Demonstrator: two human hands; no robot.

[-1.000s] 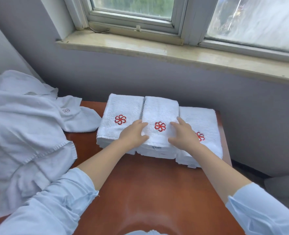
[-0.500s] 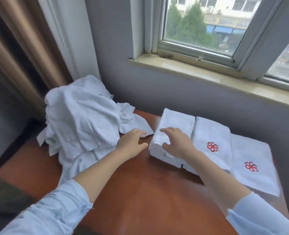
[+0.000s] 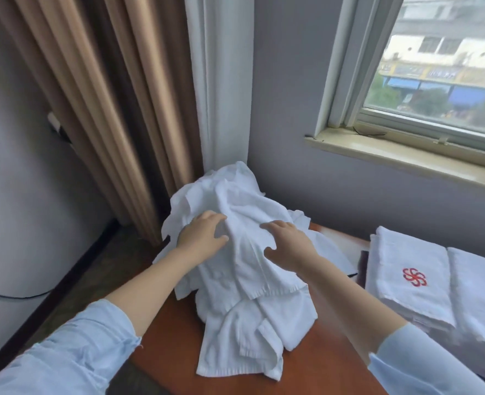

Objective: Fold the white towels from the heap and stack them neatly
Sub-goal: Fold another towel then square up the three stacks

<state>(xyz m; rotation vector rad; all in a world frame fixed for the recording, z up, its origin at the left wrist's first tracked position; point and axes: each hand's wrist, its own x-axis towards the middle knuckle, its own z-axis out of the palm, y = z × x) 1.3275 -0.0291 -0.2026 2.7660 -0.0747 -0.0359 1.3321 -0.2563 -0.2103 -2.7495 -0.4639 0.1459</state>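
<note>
A heap of crumpled white towels (image 3: 244, 280) sits on the left end of the brown table (image 3: 306, 374), one towel hanging over the front. My left hand (image 3: 204, 238) rests on the heap's upper left side, fingers spread and slightly bent. My right hand (image 3: 289, 246) lies on the heap's upper right side, fingers extended onto the cloth. Neither hand plainly grips fabric. To the right lie stacks of folded white towels (image 3: 406, 275) with red flower logos, side by side; a second stack (image 3: 480, 297) runs off the right edge.
Brown curtains (image 3: 107, 95) and a white curtain (image 3: 221, 81) hang behind the heap. A grey wall and stone window sill (image 3: 406, 158) stand behind the table. Dark floor lies left of the table, with a cable along the wall.
Both hands left the folded stacks and moved left onto the crumpled heap. My view swung left, so the folded stacks now sit at the right edge.
</note>
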